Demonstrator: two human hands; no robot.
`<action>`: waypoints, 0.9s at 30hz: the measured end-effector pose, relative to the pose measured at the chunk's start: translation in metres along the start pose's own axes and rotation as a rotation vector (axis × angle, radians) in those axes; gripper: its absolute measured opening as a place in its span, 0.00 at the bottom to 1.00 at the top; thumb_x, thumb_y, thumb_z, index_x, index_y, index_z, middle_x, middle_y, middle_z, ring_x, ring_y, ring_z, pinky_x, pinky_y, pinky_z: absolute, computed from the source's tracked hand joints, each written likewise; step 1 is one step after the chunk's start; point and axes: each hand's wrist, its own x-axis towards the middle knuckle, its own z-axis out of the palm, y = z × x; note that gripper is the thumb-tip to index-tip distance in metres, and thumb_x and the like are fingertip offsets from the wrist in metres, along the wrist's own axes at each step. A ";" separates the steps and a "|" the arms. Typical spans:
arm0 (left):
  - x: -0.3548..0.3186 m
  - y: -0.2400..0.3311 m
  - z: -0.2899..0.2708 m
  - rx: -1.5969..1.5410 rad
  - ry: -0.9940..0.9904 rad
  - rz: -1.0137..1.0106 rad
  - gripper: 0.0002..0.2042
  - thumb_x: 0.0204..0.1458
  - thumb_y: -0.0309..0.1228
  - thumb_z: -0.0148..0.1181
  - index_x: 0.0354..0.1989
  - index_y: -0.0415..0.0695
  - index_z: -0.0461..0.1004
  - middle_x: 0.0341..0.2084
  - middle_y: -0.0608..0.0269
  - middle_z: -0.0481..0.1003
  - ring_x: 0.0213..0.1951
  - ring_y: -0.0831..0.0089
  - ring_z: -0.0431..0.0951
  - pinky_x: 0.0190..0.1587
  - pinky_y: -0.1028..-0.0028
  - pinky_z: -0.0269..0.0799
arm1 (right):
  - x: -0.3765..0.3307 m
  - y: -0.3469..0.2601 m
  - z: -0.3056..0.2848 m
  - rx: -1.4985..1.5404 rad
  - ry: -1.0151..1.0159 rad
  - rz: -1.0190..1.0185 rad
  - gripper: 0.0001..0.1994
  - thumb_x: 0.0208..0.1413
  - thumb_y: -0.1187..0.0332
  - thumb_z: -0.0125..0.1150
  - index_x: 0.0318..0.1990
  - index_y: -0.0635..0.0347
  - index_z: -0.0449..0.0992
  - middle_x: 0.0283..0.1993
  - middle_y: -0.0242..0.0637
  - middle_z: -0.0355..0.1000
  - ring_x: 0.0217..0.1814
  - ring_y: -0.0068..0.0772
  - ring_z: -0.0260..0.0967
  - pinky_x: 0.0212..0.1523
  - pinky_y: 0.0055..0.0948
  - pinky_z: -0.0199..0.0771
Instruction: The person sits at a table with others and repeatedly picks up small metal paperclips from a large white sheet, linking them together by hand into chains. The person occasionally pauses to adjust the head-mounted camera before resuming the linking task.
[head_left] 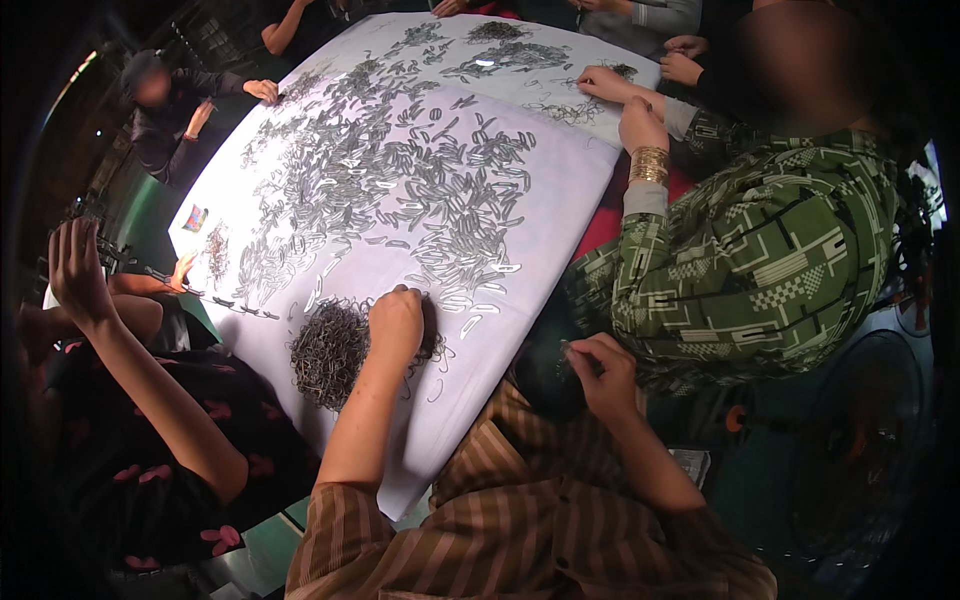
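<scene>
My left hand (397, 325) is closed with curled fingers, just above the white-covered table (515, 290). It is at the right edge of a dense, tangled pile of small bent metal wire pieces (328, 355); whatever its fingertips may hold is hidden. Off the table's right edge, my right hand (608, 378) is raised in a pinch, with a small thin metal piece (566, 350) showing at the fingertips. A few loose hook-shaped wires (437, 388) lie to the right of my left wrist.
Many flat oval metal pieces (400, 180) are spread over the table's middle. Darker wire heaps (497, 31) lie at the far end. A person in a green patterned top (750, 270) sits close on my right, another in dark floral clothing (170, 430) on my left. Others work around the edges.
</scene>
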 end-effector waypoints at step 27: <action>0.022 -0.020 0.009 -0.119 0.141 -0.043 0.05 0.45 0.23 0.54 0.24 0.38 0.77 0.24 0.51 0.75 0.28 0.53 0.77 0.33 0.61 0.75 | 0.005 -0.007 0.003 0.021 -0.052 0.023 0.03 0.50 0.79 0.61 0.33 0.69 0.76 0.28 0.39 0.71 0.27 0.29 0.70 0.31 0.23 0.69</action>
